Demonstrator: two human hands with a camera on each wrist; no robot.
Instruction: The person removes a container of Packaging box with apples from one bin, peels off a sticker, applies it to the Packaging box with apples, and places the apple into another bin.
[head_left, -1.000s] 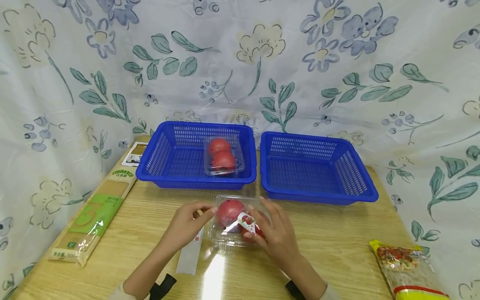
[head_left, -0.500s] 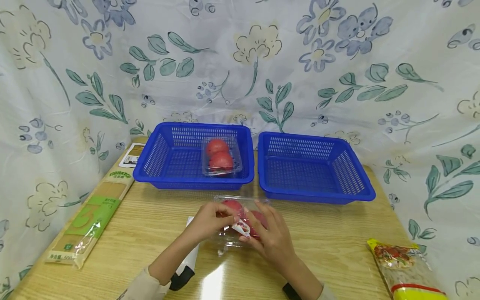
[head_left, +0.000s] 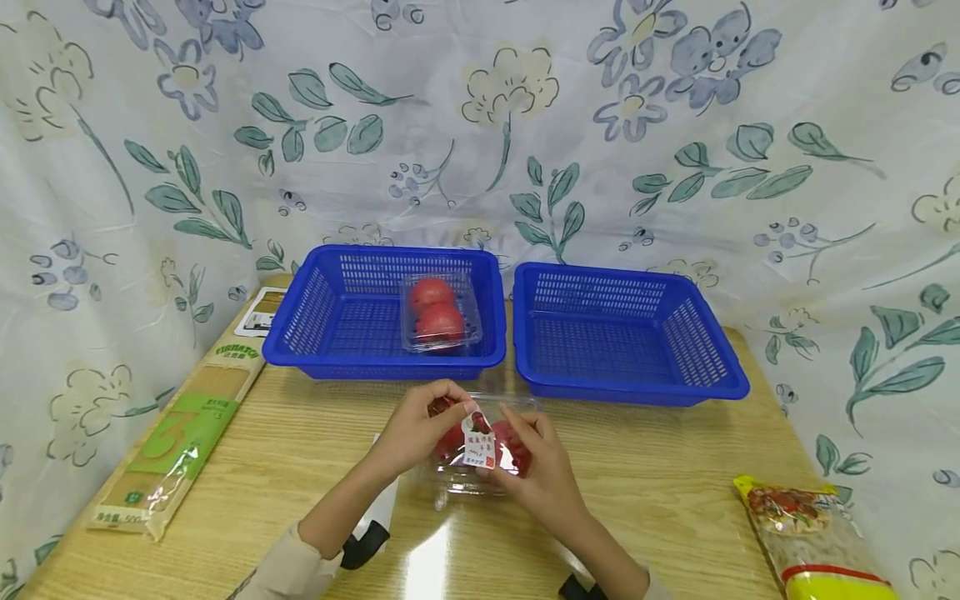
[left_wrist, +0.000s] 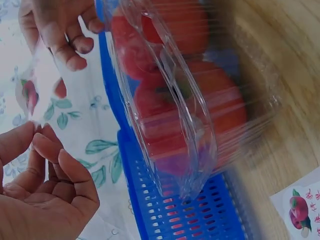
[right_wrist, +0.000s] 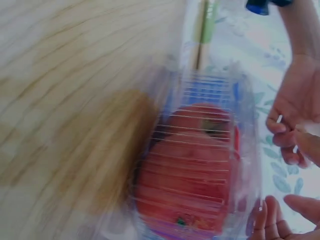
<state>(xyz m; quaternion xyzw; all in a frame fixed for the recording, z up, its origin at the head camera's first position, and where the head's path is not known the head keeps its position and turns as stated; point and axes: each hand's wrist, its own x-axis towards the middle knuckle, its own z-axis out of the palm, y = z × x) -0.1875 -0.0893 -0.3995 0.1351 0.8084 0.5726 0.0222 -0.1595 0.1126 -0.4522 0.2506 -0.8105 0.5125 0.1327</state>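
One label (head_left: 478, 446) hung pinched in your left hand (head_left: 418, 427) above the clear box (head_left: 463, 484) of red fruit (head_left: 451, 445), the grip of your right hand (head_left: 546, 468) unclear; an uneven tug risked creasing it.

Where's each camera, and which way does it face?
Worn on the head: looks forward and down at the nearer clear plastic box of round red fruit; left hand, right hand, forearms show.
On the left wrist: faces the box; both hands show.
On the right wrist: faces the box; both hands, one forearm show.
Both wrist views share the box and white leaf-patterned curtain.
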